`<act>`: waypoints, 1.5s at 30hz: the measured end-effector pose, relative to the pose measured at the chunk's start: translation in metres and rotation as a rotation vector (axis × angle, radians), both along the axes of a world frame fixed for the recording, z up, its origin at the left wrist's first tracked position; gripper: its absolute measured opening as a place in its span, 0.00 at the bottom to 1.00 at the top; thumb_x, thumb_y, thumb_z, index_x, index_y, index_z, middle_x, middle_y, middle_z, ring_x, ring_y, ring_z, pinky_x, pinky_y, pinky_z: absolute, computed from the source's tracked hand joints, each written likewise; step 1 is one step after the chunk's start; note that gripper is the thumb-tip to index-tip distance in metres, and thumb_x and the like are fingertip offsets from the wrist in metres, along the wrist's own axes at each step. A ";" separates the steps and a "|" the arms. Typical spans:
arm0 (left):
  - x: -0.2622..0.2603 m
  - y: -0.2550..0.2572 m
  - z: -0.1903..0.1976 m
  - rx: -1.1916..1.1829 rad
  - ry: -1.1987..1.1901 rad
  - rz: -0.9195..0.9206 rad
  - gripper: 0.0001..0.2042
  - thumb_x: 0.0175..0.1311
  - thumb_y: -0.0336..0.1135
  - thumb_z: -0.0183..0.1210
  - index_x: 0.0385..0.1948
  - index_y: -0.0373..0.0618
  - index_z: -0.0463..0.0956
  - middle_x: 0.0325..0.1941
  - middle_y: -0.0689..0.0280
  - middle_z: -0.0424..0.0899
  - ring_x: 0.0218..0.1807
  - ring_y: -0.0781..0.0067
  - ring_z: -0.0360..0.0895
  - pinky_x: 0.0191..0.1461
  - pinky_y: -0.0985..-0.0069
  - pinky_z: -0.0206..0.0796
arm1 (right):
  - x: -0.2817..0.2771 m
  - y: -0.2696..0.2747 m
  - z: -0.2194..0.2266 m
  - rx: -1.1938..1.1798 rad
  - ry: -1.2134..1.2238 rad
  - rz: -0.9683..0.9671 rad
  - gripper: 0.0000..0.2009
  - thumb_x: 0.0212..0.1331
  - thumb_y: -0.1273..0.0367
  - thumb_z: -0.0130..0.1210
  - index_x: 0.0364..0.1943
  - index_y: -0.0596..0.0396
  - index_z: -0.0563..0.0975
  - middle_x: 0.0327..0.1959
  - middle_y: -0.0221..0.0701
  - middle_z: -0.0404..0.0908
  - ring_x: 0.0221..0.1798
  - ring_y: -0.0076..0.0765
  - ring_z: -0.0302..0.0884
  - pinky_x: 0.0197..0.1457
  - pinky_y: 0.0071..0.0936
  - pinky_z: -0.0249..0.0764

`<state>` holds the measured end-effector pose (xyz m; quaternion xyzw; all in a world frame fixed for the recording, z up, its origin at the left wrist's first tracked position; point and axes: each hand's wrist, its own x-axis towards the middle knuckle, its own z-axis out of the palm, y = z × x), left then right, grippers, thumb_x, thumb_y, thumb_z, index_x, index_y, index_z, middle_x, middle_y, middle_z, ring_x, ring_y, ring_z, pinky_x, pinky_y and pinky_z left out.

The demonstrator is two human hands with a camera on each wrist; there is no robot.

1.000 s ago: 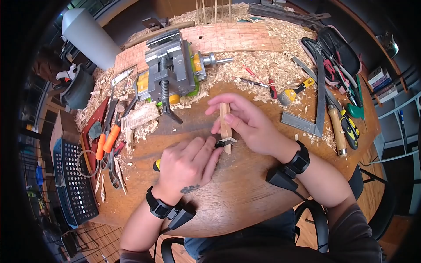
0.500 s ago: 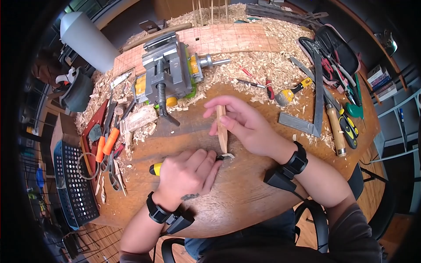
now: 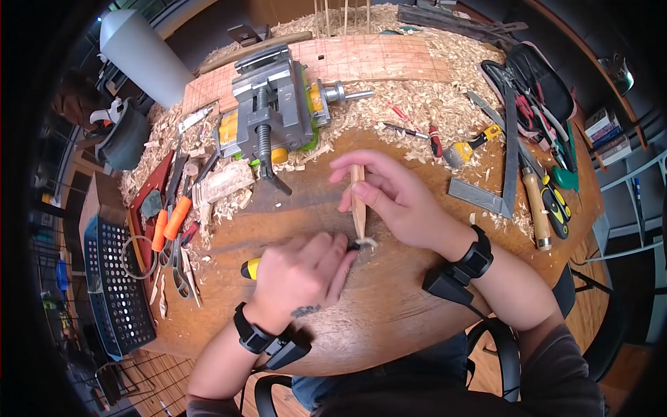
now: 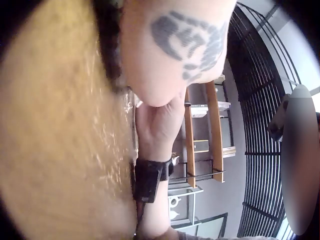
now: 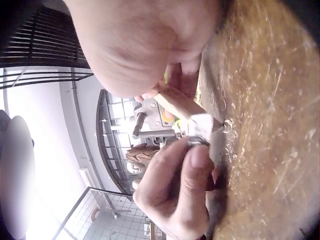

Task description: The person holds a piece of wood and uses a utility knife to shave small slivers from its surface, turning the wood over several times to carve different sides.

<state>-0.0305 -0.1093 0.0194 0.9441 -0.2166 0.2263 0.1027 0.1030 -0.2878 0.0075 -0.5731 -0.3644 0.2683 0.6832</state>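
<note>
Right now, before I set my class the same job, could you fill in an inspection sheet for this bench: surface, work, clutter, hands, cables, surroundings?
Surface: brown wooden tabletop, scratched; pale curled wood shavings heaped toward the far side.
Work: slim pale wooden stick, its lower end at the metal blade of a yellow-and-black-handled tool.
Clutter: grey metal vise, L-shaped steel square, orange-handled tools.
Hands: left grips the tool; right holds the stick.
Cables: thin black one at the right wrist.
Surroundings: dark perforated basket beside the table.
</note>
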 end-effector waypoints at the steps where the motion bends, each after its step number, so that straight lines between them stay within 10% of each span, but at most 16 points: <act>1: -0.003 -0.003 0.001 0.035 -0.023 -0.023 0.10 0.55 0.32 0.72 0.36 0.41 0.85 0.25 0.65 0.79 0.22 0.66 0.78 0.24 0.72 0.70 | 0.001 0.000 -0.001 0.008 -0.012 0.014 0.18 0.79 0.72 0.48 0.69 0.56 0.68 0.61 0.34 0.76 0.52 0.27 0.80 0.59 0.26 0.76; 45: 0.004 0.000 0.003 -0.052 -0.024 0.005 0.09 0.57 0.34 0.70 0.35 0.40 0.84 0.26 0.66 0.78 0.24 0.68 0.79 0.26 0.71 0.72 | 0.004 0.000 -0.006 0.058 0.036 0.001 0.18 0.78 0.74 0.45 0.69 0.56 0.68 0.57 0.34 0.76 0.51 0.27 0.81 0.58 0.26 0.76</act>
